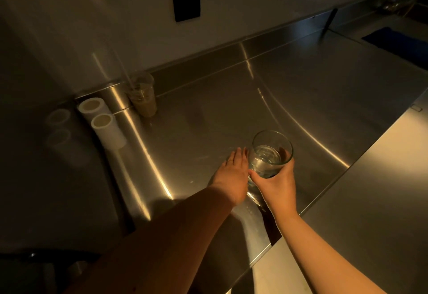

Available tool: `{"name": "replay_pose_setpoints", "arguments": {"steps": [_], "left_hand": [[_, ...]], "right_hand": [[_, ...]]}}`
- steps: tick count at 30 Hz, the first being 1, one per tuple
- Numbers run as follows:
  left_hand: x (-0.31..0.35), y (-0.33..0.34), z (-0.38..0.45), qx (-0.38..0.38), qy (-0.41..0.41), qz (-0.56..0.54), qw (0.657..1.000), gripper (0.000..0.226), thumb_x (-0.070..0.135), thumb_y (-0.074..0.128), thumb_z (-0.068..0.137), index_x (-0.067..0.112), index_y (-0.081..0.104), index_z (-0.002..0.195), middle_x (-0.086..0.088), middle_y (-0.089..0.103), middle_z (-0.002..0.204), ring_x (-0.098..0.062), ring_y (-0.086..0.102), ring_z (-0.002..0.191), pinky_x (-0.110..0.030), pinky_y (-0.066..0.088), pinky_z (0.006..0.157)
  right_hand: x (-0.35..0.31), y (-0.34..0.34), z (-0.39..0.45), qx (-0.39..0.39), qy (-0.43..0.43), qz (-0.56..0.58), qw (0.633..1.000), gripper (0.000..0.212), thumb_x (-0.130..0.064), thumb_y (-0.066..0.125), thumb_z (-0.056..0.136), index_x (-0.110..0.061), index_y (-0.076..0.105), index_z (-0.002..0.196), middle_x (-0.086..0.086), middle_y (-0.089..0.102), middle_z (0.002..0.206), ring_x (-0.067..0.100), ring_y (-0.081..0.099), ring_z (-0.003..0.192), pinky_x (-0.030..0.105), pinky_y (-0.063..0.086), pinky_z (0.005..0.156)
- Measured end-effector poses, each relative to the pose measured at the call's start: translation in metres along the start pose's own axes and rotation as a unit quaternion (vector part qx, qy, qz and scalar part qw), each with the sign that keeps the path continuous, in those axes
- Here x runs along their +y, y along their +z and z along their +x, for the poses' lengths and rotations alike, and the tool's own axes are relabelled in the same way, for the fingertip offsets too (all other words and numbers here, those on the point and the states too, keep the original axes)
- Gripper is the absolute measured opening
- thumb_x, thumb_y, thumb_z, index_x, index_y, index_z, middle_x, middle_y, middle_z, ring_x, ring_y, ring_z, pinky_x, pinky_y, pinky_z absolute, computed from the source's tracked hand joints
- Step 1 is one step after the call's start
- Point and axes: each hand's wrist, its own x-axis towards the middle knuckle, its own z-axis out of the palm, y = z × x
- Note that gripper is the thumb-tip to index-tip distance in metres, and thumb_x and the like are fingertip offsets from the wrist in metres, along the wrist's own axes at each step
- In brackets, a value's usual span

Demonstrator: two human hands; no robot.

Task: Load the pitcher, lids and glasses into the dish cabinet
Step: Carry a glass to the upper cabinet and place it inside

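Right hand [275, 184] curled around glass [269, 154]

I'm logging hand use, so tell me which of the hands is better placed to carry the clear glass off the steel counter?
Probably the right. The right hand already grips the clear glass, fingers wrapped round its lower body. The left hand lies flat and open on the steel counter beside it, holding nothing.

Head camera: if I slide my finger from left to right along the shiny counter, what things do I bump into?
White rolls → plastic cup with a brownish drink → left hand → glass held by the right hand → blue cloth.
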Motion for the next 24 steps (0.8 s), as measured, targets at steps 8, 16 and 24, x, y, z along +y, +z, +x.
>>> {"name": "replay_pose_setpoints", "arguments": {"steps": [8, 16, 24], "left_hand": [[0.000, -0.004, 0.001, -0.017, 0.016, -0.043, 0.999, 0.071, 0.016, 0.042, 0.097, 0.005, -0.006, 0.149, -0.011, -0.004, 0.158, -0.023, 0.001, 0.145, -0.034, 0.009, 0.118], [0.008, -0.005, 0.011, 0.032, 0.004, -0.287, 0.957, 0.052, 0.014, 0.045, 0.094, 0.015, 0.032, 0.144, -0.010, 0.041, 0.143, -0.027, 0.041, 0.130, -0.036, 0.033, 0.108], [0.032, -0.044, 0.006, 0.016, -0.154, -0.833, 0.531, 0.028, 0.010, 0.037, 0.096, 0.016, 0.062, 0.085, -0.001, 0.070, 0.068, -0.013, 0.064, 0.070, -0.023, 0.050, 0.065]], "right_hand": [[-0.003, -0.004, 0.003, 0.015, -0.006, -0.004, 1.000, 0.082, -0.033, 0.089, 0.053, -0.031, 0.041, 0.120, -0.020, 0.053, 0.105, -0.019, 0.049, 0.092, -0.003, 0.036, 0.073], [-0.021, -0.029, 0.007, 0.011, -0.020, -0.025, 0.999, 0.084, -0.040, 0.087, 0.052, -0.037, 0.038, 0.120, -0.027, 0.053, 0.102, -0.021, 0.049, 0.095, -0.003, 0.037, 0.070], [-0.078, -0.061, 0.015, -0.004, -0.065, -0.013, 0.998, 0.085, -0.043, 0.087, 0.049, -0.034, 0.042, 0.121, -0.027, 0.055, 0.104, -0.017, 0.051, 0.098, 0.000, 0.040, 0.073]]}}
